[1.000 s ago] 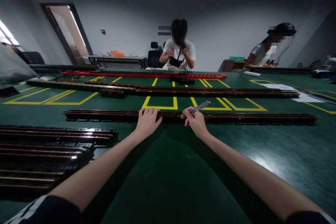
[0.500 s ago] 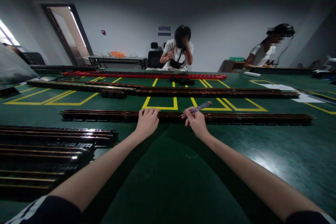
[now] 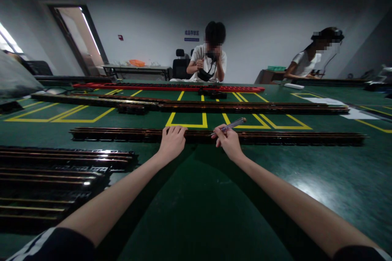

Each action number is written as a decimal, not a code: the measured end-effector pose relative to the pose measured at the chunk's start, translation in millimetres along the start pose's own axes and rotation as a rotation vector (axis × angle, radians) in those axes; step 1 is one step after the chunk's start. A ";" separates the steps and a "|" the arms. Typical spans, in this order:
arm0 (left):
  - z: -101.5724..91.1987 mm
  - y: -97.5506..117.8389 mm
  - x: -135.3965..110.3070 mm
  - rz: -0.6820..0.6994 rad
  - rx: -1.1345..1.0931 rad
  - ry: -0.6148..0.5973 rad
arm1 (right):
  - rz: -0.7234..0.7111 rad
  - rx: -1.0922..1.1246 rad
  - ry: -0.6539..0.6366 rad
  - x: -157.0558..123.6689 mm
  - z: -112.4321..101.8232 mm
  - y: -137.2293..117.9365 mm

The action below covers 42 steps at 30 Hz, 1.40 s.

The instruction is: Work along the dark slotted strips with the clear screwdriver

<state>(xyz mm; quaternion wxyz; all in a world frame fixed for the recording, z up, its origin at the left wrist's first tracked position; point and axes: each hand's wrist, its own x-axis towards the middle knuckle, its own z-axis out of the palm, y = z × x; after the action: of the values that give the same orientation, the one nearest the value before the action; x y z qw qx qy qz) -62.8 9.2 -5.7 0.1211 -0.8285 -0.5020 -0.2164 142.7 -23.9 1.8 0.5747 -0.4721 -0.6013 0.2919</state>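
Observation:
A long black rail assembly (image 3: 294,138) with copper-coloured strips lies crosswise in front of me. My left hand (image 3: 172,142) rests on its near side, fingers bent over the top and gripping it. To the right, my right hand (image 3: 228,142) is closed around a slim, greyish pen-like tool (image 3: 234,124). The tool slants, its rounded end up to the right and its thin end down at the rail. Fingers partly hide that lower end, so I cannot tell whether it touches the rail.
More black rails (image 3: 61,171) are stacked at the left. Beyond my rail lie yellow tape markings (image 3: 186,126), another long rail (image 3: 254,108) and a red rail (image 3: 245,89). Two people sit across the green table (image 3: 196,212). White papers (image 3: 358,113) lie at the right.
My hands, the tool and the rail look unmoved. The person opposite has shifted their head slightly.

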 end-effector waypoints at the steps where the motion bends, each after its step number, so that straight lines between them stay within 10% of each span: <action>1: -0.5 0.5 0.0 0.002 0.001 -0.003 | -0.002 0.006 0.004 -0.1 0.2 0.0; 42: 1.1 -5.9 1.8 -0.022 -0.039 0.028 | -0.005 0.033 0.002 0.5 -0.3 1.7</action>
<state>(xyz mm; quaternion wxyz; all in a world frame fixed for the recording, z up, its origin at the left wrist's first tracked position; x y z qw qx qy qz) -67.1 13.8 -5.8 0.1096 -0.8219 -0.5052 -0.2391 143.5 -22.8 0.5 0.5837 -0.4611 -0.5972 0.3000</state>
